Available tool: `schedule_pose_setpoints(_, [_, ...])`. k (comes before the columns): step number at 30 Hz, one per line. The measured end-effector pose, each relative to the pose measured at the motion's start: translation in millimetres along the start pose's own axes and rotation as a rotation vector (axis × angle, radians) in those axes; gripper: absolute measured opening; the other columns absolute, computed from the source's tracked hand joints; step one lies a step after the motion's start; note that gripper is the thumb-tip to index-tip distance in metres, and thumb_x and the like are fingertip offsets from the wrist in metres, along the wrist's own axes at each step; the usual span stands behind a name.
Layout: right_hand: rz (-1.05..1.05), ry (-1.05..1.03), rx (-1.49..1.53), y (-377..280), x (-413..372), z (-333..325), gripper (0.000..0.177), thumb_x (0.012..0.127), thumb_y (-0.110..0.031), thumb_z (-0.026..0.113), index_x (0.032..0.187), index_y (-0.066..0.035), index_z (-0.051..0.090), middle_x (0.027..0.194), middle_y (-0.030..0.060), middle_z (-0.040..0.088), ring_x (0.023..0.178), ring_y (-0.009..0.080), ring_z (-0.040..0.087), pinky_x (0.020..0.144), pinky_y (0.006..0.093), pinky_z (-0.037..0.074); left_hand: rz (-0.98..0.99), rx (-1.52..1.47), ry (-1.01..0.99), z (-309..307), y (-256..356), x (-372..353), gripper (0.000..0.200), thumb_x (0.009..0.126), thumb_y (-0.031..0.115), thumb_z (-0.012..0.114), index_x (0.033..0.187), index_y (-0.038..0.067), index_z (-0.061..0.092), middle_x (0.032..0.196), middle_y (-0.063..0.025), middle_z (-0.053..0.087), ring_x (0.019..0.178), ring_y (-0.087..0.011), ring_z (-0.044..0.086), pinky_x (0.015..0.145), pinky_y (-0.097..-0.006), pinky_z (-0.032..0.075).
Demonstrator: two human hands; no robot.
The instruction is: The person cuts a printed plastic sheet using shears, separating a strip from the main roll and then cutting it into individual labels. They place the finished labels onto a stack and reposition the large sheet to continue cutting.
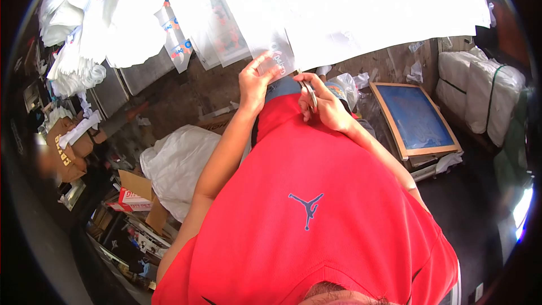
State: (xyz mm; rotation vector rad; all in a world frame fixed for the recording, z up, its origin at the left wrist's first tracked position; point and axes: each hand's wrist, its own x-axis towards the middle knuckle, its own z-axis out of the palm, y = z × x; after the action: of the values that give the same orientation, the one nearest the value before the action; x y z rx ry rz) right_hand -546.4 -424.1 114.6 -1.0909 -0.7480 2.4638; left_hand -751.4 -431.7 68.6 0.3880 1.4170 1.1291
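Note:
My left hand [257,82] pinches the lower edge of a thin translucent printed sheet [285,56], with its fingers over the lettering. Just to the right, my right hand [322,101] is closed round a pair of metal scissors [308,91], whose tips point up at the sheet's lower right corner. Whether the blades touch the sheet cannot be made out. More printed plastic sheets [228,31] hang over the front edge of the bright white surface [384,11], left of my hands.
Bundled white bags [84,22] hang at the upper left. A wood-framed blue screen [415,118] leans at the right, beside wrapped white bales [480,93]. A white sack [180,164] and an open cardboard box [135,186] stand at the lower left.

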Motion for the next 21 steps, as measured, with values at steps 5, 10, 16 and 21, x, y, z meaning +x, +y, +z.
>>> schedule_pose_setpoints(5, [0.039,-0.019,0.112,8.0,14.1,1.5,0.027,0.103,-0.019,0.046,0.129,-0.014,0.042,0.074,0.0006,0.047,0.060,0.0101,0.049,0.059,0.0263,0.047,0.011,0.011,-0.006,-4.6,1.3,-0.8,0.044,0.084,-0.006,0.070,0.126,-0.006,0.058,0.112,-0.0104,0.065,0.094,-0.0139,0.065,0.084,-0.0291,0.058])
schedule_pose_setpoints(10, [0.010,0.041,0.122,2.0,24.5,5.4,0.025,0.103,-0.020,0.046,0.128,-0.016,0.042,0.075,0.0014,0.047,0.060,0.0117,0.049,0.058,0.0275,0.047,0.000,-0.013,-0.012,-8.6,2.2,-1.9,0.045,0.083,-0.007,0.071,0.126,-0.006,0.058,0.112,-0.0093,0.066,0.095,-0.0131,0.065,0.083,-0.0282,0.057])
schedule_pose_setpoints(16, [0.000,0.022,0.098,3.6,36.6,1.1,0.027,0.102,-0.018,0.047,0.129,-0.017,0.042,0.076,0.0006,0.046,0.059,0.0109,0.046,0.056,0.0275,0.046,0.025,-0.007,0.000,-12.8,3.0,1.7,0.046,0.082,-0.009,0.071,0.126,-0.006,0.058,0.113,-0.0097,0.066,0.093,-0.0129,0.065,0.083,-0.0274,0.057])
schedule_pose_setpoints(21, [-0.013,0.015,0.051,3.8,37.5,0.9,0.033,0.098,-0.008,0.044,0.130,-0.015,0.041,0.076,-0.0005,0.044,0.060,0.0095,0.042,0.055,0.0264,0.044,-0.034,-0.079,-0.021,-20.2,10.9,1.7,0.045,0.083,-0.010,0.068,0.127,-0.006,0.057,0.117,-0.0111,0.064,0.094,-0.0150,0.066,0.084,-0.0289,0.058])
